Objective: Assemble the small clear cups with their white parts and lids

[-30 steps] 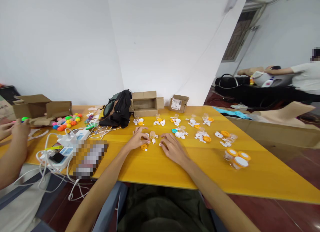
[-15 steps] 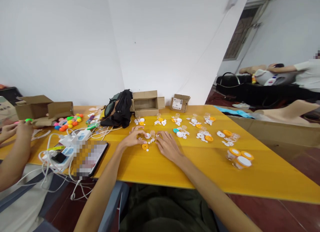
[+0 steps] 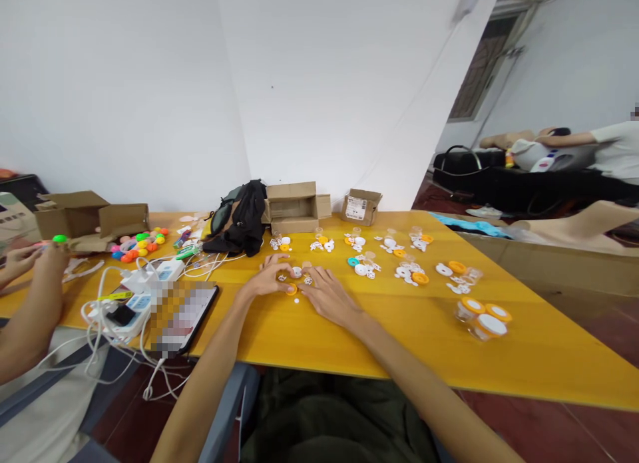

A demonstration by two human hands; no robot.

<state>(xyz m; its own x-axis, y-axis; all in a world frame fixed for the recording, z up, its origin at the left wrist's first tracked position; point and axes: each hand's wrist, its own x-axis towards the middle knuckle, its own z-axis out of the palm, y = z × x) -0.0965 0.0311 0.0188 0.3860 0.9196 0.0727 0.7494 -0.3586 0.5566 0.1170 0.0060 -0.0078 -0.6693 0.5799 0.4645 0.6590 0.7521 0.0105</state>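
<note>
Over the middle of the table, the thumb and fingers of my left hand close on an orange ring-shaped lid. My right hand lies low over the wood with its fingers stretched out, their tips close to the right edge of that lid. Whether they touch it I cannot tell. Between the hands sits a white round cap, with small white perforated discs beside it. Nearer to me lies a tiny white disc. A clear cup behind my right fingers is mostly hidden.
Small piles of lids, discs and clear cups cover the table's far right. Closed jars stand nearer. Cardboard boxes and a black bag line the wall. Left are a phone, power strip and a co-worker's arm.
My left fingers have come down onto the orange lid, which was lying free. My right hand has slid left towards it and now covers more of the small parts.
</note>
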